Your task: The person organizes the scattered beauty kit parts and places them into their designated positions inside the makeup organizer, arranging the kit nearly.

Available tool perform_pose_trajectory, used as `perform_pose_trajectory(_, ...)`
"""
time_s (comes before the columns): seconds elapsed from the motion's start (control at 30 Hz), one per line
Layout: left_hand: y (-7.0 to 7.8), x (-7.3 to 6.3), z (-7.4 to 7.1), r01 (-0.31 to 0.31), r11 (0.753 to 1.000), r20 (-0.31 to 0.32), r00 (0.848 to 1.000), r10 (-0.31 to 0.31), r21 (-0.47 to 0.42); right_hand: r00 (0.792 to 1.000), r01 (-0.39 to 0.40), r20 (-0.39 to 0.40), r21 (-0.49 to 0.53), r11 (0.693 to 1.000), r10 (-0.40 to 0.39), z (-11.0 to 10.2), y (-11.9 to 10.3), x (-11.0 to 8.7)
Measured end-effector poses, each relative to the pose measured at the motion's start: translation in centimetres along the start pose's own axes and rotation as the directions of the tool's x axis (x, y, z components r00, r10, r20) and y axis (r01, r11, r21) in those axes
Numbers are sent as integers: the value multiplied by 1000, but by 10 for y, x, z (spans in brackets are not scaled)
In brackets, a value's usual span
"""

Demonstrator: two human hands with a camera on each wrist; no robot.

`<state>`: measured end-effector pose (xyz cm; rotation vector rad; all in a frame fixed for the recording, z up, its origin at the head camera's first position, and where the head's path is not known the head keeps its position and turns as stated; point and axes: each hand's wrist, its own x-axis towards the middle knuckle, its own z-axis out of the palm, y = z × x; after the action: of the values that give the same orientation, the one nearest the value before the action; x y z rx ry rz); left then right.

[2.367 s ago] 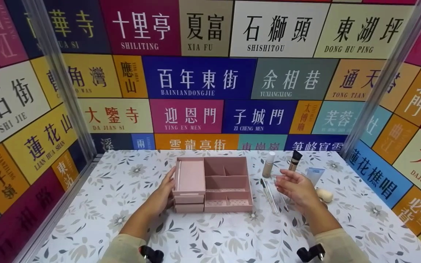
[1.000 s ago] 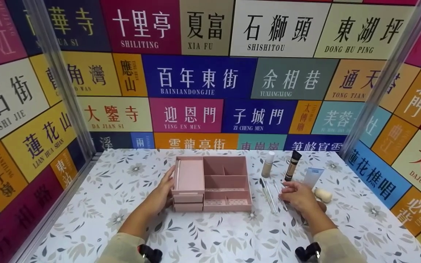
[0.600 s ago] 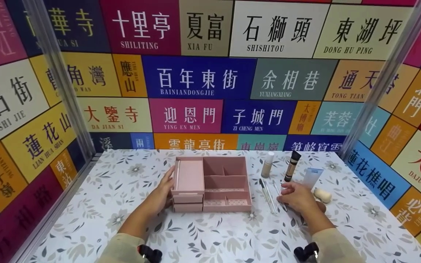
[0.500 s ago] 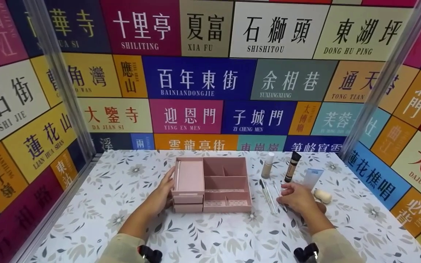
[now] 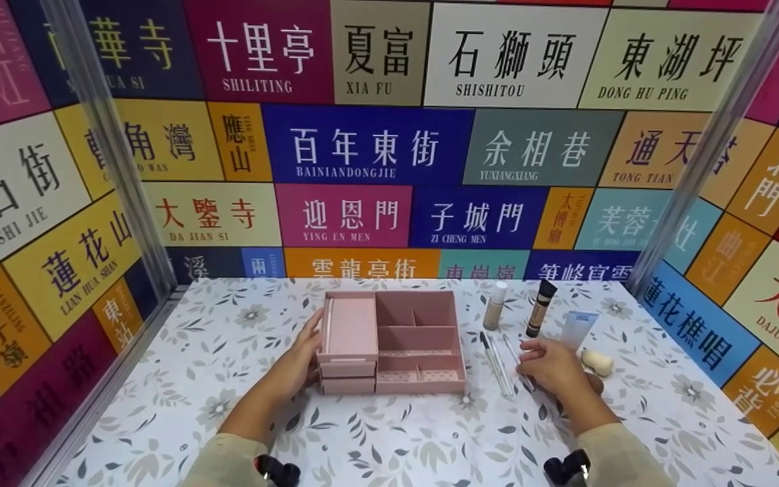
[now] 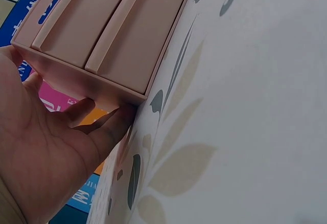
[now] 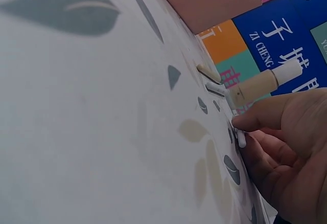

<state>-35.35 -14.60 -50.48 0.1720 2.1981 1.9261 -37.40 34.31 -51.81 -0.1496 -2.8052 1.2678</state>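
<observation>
A pink makeup organizer (image 5: 420, 338) stands on the table, two small drawers (image 6: 138, 35) at its lower left front. My left hand (image 5: 303, 352) touches the organizer's left side with its fingers (image 6: 110, 127), steadying contact low on the wall in the left wrist view. To the right lie several slim pencil-like sticks (image 5: 496, 365), one with a dark cap. My right hand (image 5: 555, 365) has its thumb and fingers (image 7: 260, 114) pinching a slim white-ended stick (image 7: 241, 138) close over the tabletop; most of that stick is hidden by the hand.
Behind the sticks stand a foundation bottle (image 5: 495, 308) with a white cap and a black-capped tube (image 5: 541, 310). A pale blue tube (image 5: 579, 328) and a cream-coloured sponge (image 5: 598, 362) sit just beyond my right hand. Sign-covered panels (image 5: 369, 145) enclose the floral-covered table (image 5: 376, 439).
My right hand has come down from its raised place before the black-capped tube to the stick, uncovering that tube. Over the last second both hands stay almost still.
</observation>
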Motion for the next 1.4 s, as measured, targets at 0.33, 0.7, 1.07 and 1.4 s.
perform_pose_trajectory(0.33, -1, -1, 0, -32, 999, -11, 999, 32, 20, 999, -48, -22, 23, 999, 48, 1, -1, 0)
perform_pose_trajectory(0.7, -2, -3, 1, -8, 1000, 5, 1000, 8, -8, 998, -29, -51, 112, 993, 35, 3, -6, -1)
perform_pose_trajectory(1.07, -1, -3, 0, -21, 1000, 3, 1000, 21, 8, 998, -36, -47, 181, 983, 45, 4, -12, 1)
perform_pose_trajectory(1.4, 0, -2, 0, -18, 999, -14, 1000, 18, 31, 998, -58, 12, 387, 920, 57, 8, -36, -9)
